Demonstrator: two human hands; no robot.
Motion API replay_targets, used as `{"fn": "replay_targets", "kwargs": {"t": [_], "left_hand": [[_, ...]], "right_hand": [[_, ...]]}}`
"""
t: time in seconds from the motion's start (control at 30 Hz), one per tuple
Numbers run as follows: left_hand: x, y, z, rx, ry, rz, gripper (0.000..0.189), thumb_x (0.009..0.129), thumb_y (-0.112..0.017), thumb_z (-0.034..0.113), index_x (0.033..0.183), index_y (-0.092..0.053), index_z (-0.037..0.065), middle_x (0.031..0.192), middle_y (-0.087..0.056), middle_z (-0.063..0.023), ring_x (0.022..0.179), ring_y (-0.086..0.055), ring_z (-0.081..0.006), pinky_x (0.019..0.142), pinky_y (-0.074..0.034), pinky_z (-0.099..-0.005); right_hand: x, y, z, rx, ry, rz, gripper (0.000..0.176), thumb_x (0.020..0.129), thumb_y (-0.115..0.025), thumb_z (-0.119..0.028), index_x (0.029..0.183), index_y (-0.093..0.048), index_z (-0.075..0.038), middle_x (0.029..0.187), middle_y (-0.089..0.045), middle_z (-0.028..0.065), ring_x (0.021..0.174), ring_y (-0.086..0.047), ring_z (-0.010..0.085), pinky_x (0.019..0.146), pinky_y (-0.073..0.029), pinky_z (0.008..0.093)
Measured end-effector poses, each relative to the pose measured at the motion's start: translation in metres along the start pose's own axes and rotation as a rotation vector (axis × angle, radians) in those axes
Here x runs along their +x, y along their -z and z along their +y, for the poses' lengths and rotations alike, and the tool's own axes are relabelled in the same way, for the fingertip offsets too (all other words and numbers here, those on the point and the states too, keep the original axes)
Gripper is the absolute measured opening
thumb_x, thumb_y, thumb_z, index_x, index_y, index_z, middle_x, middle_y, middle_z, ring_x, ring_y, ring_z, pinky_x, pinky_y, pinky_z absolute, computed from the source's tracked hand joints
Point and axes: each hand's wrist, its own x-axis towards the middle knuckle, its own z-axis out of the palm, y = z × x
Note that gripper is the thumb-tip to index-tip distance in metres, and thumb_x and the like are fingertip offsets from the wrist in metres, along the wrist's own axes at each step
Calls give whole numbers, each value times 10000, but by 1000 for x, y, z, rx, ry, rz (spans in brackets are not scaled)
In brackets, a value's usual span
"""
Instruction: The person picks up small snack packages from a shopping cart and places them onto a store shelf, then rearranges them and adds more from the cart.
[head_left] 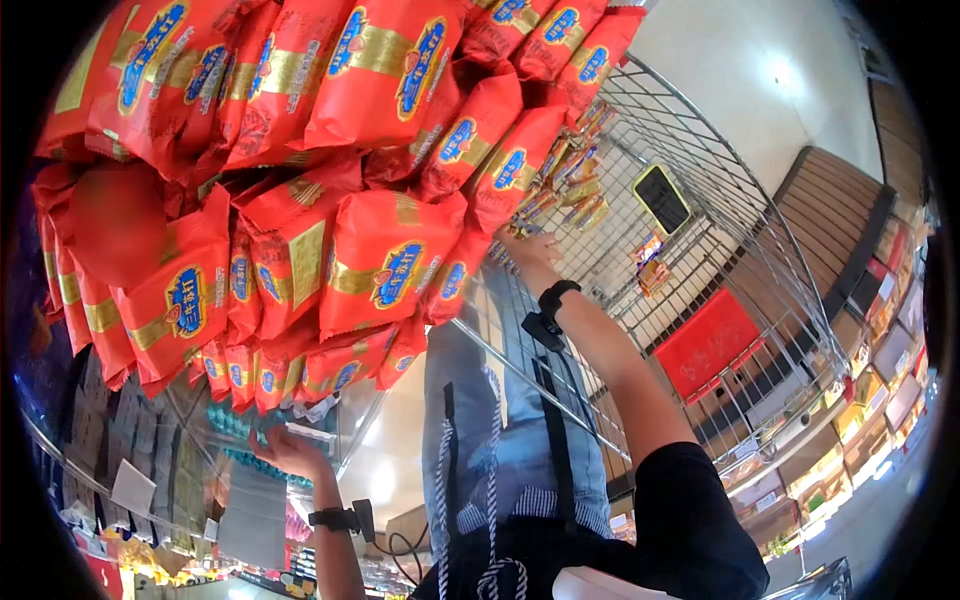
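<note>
A big heap of red snack packets (pixel 300 150) with gold bands and blue labels fills a wire shopping cart (pixel 720 230). My right hand (pixel 528 252) reaches up to the heap's right edge, its fingers tucked against a red packet (pixel 455 270) there. A black band sits on that wrist. My left hand (pixel 288 450) is low on the left, fingers curled at a pale flat thing (pixel 308 432) near the cart's corner. What it grips is unclear. It also wears a black wrist band.
Small yellow-wrapped items (pixel 575 180) and a dark card (pixel 661 198) lie inside the cart beyond the heap. A red sign (pixel 708 342) hangs on the cart's wire wall. Store shelves (pixel 850 440) run along the right, and tagged goods (pixel 140 460) hang at lower left.
</note>
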Motion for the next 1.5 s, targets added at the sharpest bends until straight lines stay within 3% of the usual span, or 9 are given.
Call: {"fn": "replay_targets", "kwargs": {"t": [0.07, 0.2, 0.5, 0.77, 0.93, 1.03, 1.17, 1.27, 1.5], "left_hand": [[-1, 2, -1, 3, -8, -10, 145, 779, -435, -15, 797, -569, 38, 1222, -404, -139, 980, -509, -332, 725, -454, -428], [0, 4, 6, -29, 5, -13, 111, 782, -461, 7, 796, -569, 33, 1213, -417, -122, 957, -516, -325, 719, -456, -424], [-1, 2, 1, 23, -51, 11, 109, 797, -464, 35, 798, -573, 27, 1198, -426, -135, 898, -536, -314, 686, -459, -412], [0, 6, 9, -106, -1, 9, 113, 778, -473, 0, 792, -582, 28, 1183, -436, -140, 917, -530, -314, 700, -465, -410], [1, 2, 2, -54, -28, 30, 118, 752, -484, -29, 791, -580, 28, 1197, -436, -113, 957, -519, -307, 708, -469, -398], [1, 0, -6, -71, -26, 19, 84, 749, -515, 2, 796, -579, 28, 1214, -423, -100, 948, -526, -292, 705, -475, -384], [1, 3, 0, -30, -44, 21, 93, 751, -499, 8, 794, -578, 30, 1214, -423, -99, 921, -536, -294, 689, -478, -381], [1, 1, -1, -37, -11, 9, 115, 752, -468, 24, 794, -575, 25, 1207, -427, -116, 941, -520, -297, 710, -463, -390], [0, 1, -3, -158, -3, 0, 125, 753, -460, 4, 807, -572, -9, 1214, -411, -131, 886, -536, -278, 714, -457, -381]], "right_hand": [[-1, -6, 2, 43, 155, 43, 1178, 569, -669, -620, 1369, -24, -44, 1360, -44, 357, 1254, -219, 450, 984, -247, 531], [-6, -10, -15, 65, -135, 51, 1118, 574, -641, -590, 1386, -49, -101, 1380, 36, 344, 1261, -207, 448, 981, -231, 552], [6, 5, -15, 21, -119, -115, 1053, 584, -665, -561, 1348, -142, -60, 1302, -197, 280, 1186, -323, 408, 952, -296, 493], [10, -7, 7, 166, 88, 25, 1004, 567, -693, -552, 1276, -278, 27, 1175, -460, 230, 1083, -471, 332, 900, -392, 407], [0, -12, 20, 181, 89, 38, 1029, 574, -688, -512, 1334, -182, -39, 1325, -129, 305, 1161, -308, 491, 904, -357, 488], [-42, 26, -11, 42, -47, -41, 1015, 585, -682, -533, 1318, -208, -14, 1348, -57, 325, 1170, -297, 499, 897, -356, 504], [39, -9, 3, -163, 53, -264, 1021, 574, -679, -555, 1313, -226, -15, 1365, -7, 337, 1183, -279, 507, 918, -336, 506], [-40, 31, -12, 25, -5, -61, 1010, 562, -686, -547, 1306, -248, -21, 1361, -67, 338, 1160, -320, 502, 875, -388, 506], [19, 4, 25, 285, 253, -103, 816, 587, -711, -435, 1198, -385, -4, 1130, -413, 284, 958, -529, 395, 726, -483, 458]]}}
